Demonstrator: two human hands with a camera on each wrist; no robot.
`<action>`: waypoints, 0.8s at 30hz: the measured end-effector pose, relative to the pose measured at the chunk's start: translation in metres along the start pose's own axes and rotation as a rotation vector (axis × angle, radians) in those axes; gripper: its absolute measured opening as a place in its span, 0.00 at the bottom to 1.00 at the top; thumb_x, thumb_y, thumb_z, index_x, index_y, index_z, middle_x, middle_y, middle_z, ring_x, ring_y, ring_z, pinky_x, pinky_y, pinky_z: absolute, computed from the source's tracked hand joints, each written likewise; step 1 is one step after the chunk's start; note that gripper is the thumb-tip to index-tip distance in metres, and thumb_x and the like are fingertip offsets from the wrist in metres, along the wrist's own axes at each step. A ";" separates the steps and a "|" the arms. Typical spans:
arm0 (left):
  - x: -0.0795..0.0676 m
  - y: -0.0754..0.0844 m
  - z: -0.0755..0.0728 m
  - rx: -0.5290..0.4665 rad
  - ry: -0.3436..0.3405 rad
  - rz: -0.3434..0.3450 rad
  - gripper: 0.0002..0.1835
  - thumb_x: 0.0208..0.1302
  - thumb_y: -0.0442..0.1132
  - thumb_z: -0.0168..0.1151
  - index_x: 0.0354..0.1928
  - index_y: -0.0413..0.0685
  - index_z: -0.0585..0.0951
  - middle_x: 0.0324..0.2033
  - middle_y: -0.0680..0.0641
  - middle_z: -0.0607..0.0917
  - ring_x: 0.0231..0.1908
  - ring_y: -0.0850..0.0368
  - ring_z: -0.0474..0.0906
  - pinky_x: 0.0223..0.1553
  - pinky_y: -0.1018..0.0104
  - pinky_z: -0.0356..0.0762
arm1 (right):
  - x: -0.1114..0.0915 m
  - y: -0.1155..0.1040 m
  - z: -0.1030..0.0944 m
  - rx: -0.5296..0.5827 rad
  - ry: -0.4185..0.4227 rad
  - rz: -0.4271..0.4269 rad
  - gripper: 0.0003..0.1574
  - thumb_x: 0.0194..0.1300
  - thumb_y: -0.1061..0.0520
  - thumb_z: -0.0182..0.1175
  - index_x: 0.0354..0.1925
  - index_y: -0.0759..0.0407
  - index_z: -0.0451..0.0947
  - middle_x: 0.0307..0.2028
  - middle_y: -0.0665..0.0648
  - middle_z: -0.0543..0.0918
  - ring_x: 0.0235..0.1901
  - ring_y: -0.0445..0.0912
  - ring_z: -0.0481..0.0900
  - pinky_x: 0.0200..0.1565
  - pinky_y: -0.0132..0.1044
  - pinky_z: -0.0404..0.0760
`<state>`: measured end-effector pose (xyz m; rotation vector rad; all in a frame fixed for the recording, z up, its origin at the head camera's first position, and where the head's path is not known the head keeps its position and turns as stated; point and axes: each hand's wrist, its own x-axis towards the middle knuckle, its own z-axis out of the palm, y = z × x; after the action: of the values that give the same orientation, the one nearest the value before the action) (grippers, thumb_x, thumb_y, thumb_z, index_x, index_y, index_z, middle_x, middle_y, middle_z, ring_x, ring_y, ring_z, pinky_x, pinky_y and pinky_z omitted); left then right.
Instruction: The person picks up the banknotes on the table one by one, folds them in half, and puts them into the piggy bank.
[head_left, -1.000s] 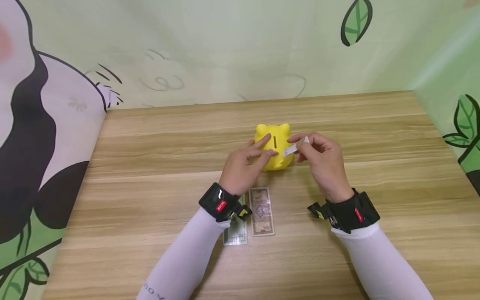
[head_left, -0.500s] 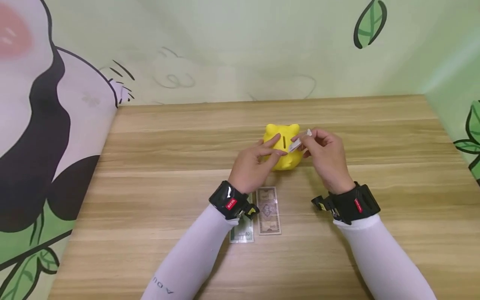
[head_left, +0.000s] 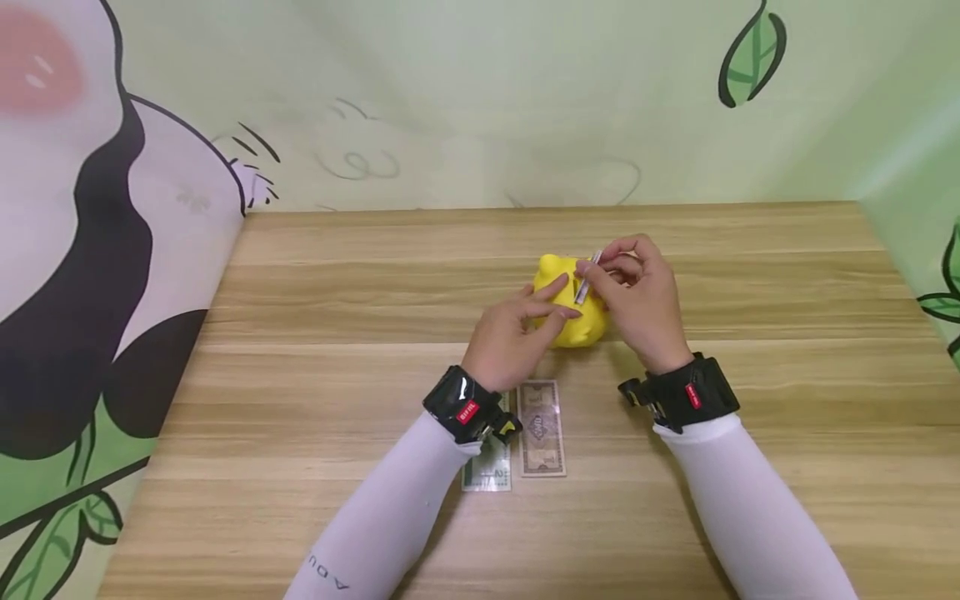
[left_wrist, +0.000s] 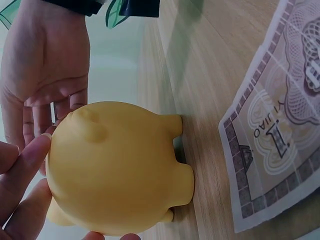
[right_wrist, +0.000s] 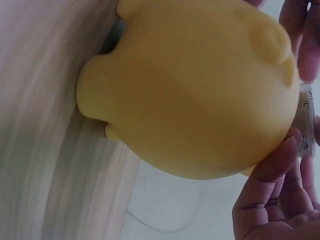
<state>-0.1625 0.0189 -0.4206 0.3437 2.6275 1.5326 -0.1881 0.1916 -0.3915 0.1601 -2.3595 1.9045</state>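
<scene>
A yellow piggy bank stands on the wooden table. My left hand rests on its left side and top, fingers spread on either side of the slot. Between the thumb and fingers of my right hand is a narrow folded banknote, tilted over the slot. Whether its lower end is inside the slot I cannot tell. From the right wrist, the piggy bank hides most of the folded note. A brownish banknote and a green banknote lie flat nearby, the green one partly under my left wrist.
The table meets a pale green printed backdrop at its far edge. Black wrist straps with small camera mounts sit on both wrists, the left strap above the green note.
My right hand has moved left over the piggy bank, bringing the folded banknote from beside it to the slot and turning it steeper. My left hand stays on the piggy bank. The view has shifted slightly.
</scene>
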 end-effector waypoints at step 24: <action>0.000 -0.002 0.000 0.020 0.010 0.046 0.12 0.69 0.47 0.56 0.34 0.59 0.88 0.60 0.68 0.73 0.64 0.53 0.61 0.67 0.43 0.59 | -0.004 -0.010 -0.005 -0.164 -0.189 -0.037 0.15 0.59 0.62 0.67 0.46 0.65 0.81 0.40 0.61 0.81 0.34 0.50 0.71 0.30 0.33 0.69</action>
<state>-0.1632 0.0184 -0.4226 0.4017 2.6619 1.5260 -0.1824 0.1945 -0.3817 0.3824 -2.5998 1.7403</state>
